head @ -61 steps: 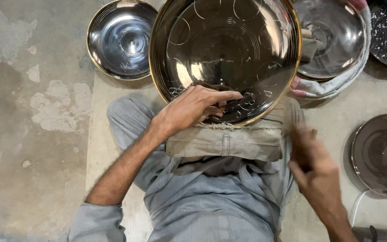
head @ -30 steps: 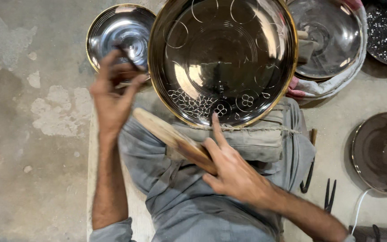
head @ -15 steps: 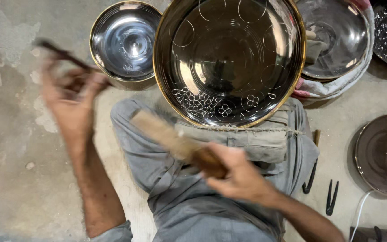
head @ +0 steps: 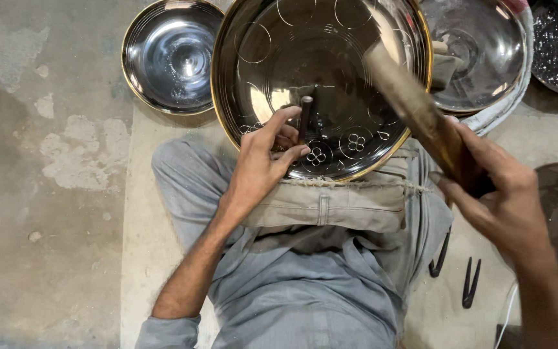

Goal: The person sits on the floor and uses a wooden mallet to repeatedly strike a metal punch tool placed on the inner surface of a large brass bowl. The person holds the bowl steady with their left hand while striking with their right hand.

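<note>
A grey-clothed lap [head: 318,284] is seen nearest, with two dark tools [head: 454,271] lying on the mat beside it. The right hand [head: 502,200] is closed around the handle of a wooden mallet [head: 414,110], which is raised over the large brass-rimmed dish [head: 279,58]. The left hand [head: 263,165] is pinched shut on a short dark punch [head: 305,116], held upright against the dish's inner surface near stamped flower marks. A smaller steel bowl [head: 169,55] is set on the floor beyond, to the left.
</note>
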Action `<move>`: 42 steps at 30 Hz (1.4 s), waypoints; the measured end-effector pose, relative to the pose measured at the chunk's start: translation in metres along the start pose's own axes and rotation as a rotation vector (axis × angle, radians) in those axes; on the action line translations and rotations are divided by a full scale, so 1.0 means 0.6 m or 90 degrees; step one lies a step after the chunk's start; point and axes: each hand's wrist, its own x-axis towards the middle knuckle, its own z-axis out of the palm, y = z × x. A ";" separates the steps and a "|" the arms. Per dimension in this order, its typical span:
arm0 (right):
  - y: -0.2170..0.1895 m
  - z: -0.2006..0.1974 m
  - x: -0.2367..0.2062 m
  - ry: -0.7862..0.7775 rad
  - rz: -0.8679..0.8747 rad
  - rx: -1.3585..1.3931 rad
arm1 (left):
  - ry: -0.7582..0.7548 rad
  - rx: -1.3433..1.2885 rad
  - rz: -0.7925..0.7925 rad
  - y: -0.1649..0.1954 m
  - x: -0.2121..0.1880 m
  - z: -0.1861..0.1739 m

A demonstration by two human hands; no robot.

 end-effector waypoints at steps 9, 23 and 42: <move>0.009 -0.025 0.055 -0.046 -0.109 -0.219 | -0.021 0.063 0.064 -0.008 0.004 0.002; -0.014 -0.036 0.129 -0.090 -0.188 -0.501 | -0.003 0.051 0.060 -0.003 -0.002 0.007; -0.012 -0.024 0.164 -0.255 -0.140 -0.663 | 0.038 0.071 -0.003 0.006 -0.011 0.020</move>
